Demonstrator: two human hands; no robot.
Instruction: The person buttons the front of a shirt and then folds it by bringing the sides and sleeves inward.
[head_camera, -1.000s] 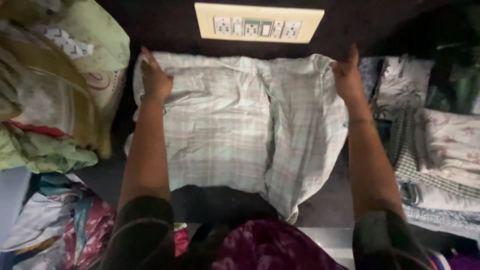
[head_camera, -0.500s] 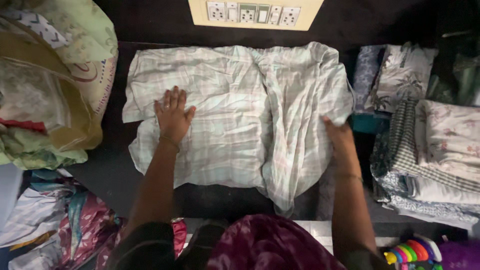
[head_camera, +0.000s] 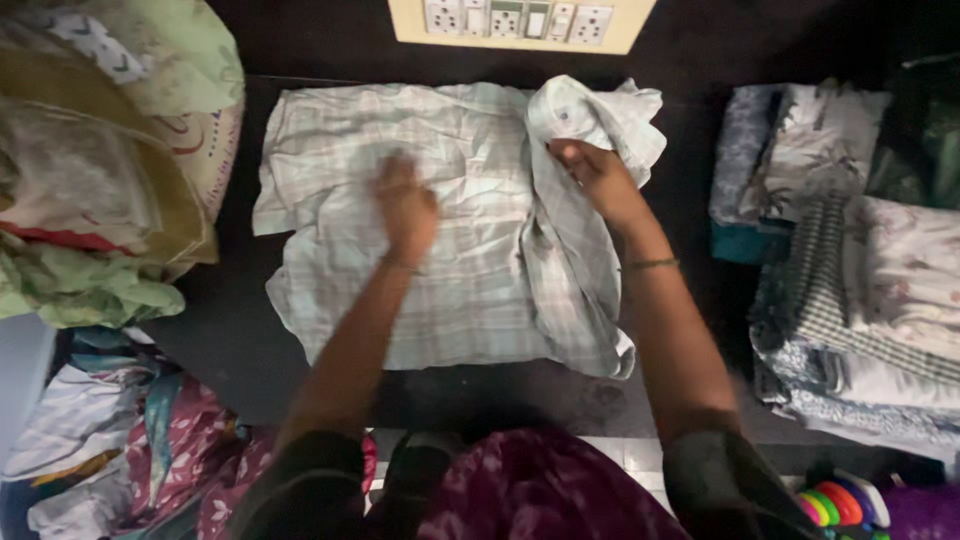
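Your two hands work a pale checked garment (head_camera: 450, 230) spread flat on the dark surface (head_camera: 230, 350).

Your left hand (head_camera: 407, 205) lies palm-down on the middle of the cloth, fingers loosely spread and gripping nothing, blurred in the frame, with the forearm reaching straight out from your body. Your right hand (head_camera: 597, 178) is closed around a bunched fold of the same garment near its upper right corner, wrist bent inward, with the doubled-over cloth running down beside your forearm. The garment sits just below the cream switch panel (head_camera: 520, 22). A heap of mixed fabrics (head_camera: 100, 190) lies to the left, and folded patterned clothes (head_camera: 850, 270) are stacked to the right, well apart from your hands.
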